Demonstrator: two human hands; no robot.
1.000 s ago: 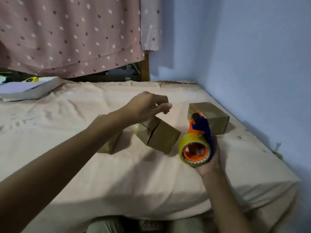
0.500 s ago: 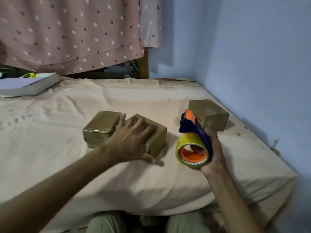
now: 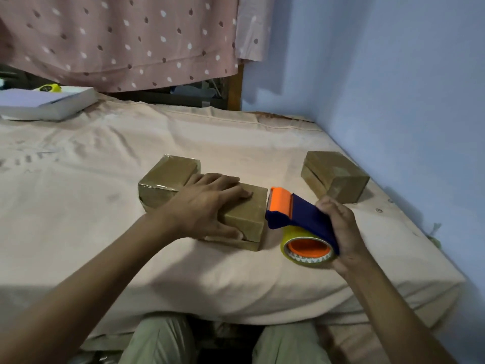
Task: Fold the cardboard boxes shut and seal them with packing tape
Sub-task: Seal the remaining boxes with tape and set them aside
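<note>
Left hand (image 3: 207,203): flat, open, pressing the middle box (image 3: 244,219).
Right hand (image 3: 341,232): gripping dispenser (image 3: 301,222), at box's 3 o'clock.

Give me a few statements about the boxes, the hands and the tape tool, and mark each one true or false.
1. The left hand lies flat on the middle box. True.
2. The right hand grips the tape dispenser. True.
3. Four cardboard boxes sit on the bed. False: three show, with the left box and the right box.
4. The dispenser is red and green. False: it is orange and blue.
5. The right box lies near the blue wall. True.
</note>
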